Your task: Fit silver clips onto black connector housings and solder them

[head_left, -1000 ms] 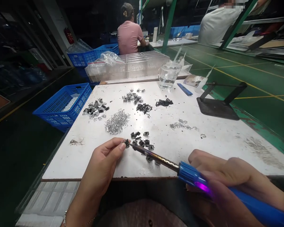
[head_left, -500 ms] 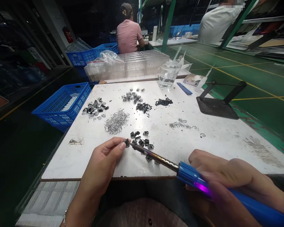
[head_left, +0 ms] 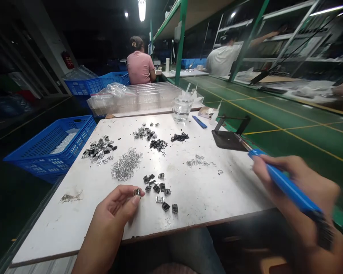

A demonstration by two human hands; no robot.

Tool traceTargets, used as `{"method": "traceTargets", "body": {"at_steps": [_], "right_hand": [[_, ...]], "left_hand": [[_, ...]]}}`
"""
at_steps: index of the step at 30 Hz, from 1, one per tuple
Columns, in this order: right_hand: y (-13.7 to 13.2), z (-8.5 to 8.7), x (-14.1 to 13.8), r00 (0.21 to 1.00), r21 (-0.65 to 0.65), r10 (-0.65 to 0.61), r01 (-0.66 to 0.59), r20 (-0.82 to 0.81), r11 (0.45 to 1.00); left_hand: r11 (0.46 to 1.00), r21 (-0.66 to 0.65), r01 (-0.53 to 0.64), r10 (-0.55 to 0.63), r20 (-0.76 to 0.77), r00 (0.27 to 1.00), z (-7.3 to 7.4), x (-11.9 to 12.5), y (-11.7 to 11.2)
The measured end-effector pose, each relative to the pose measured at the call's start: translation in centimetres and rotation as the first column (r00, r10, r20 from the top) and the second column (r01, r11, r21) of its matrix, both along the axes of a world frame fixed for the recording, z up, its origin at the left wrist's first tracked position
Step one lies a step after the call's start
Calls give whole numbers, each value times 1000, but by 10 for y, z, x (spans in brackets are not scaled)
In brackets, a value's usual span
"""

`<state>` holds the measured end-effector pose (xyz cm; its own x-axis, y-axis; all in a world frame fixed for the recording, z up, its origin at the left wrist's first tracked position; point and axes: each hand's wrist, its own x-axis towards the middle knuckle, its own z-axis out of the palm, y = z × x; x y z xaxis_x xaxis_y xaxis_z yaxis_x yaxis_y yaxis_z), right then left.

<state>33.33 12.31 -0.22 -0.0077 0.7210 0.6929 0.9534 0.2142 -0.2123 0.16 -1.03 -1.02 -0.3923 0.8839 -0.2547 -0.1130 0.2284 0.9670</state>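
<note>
Between thumb and fingertips, my left hand pinches a small black and metal part above the near side of the white table. My right hand is wrapped round the blue handle of a soldering iron. The iron's metal end points up and left, at the black metal stand, and its tip is hard to make out there. To the right of my left hand lie several small black parts. A pile of bent metal wire pieces lies beyond that hand.
Farther back are a heap of metal and black parts, tiny black pieces, a glass jug of clear liquid and a blue strip. A blue crate stands at the left. Two people sit or stand beyond the table.
The soldering iron has left the small part and swung right, up to the stand. My left hand still pinches the part. The view has tilted up and turned right.
</note>
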Motion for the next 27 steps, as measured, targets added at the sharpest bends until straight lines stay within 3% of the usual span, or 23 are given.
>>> {"method": "traceTargets", "body": {"at_steps": [3,5,8,11,15,18,21,24,27], "right_hand": [[27,5,5,978,-182,98,-64,185,981],[40,4,16,950,-318,217,-138,226,938],[53,-3,34,918,-433,325,-203,229,878],[60,-12,43,908,-466,366,-239,203,852],[62,-19,44,979,-451,205,-185,-5,873],[63,-21,42,993,-423,71,-104,-93,900],[65,-20,41,996,-400,23,-56,-87,915],[66,-19,42,997,-363,-13,-17,-81,932],[65,-19,44,997,-338,-25,-1,-72,941]], "left_hand": [[992,-57,113,-125,-315,941,2,-1,1],[986,-16,164,-146,-550,822,8,-2,4],[961,122,249,-53,-800,598,18,-6,11],[911,239,335,84,-905,417,21,-11,17],[870,282,405,193,-950,247,22,-16,23],[855,239,460,191,-970,148,29,-26,35],[878,140,457,101,-989,110,42,-47,63],[931,21,365,-71,-969,237,49,-73,105],[951,17,309,-82,-948,306,45,-95,146]]}}
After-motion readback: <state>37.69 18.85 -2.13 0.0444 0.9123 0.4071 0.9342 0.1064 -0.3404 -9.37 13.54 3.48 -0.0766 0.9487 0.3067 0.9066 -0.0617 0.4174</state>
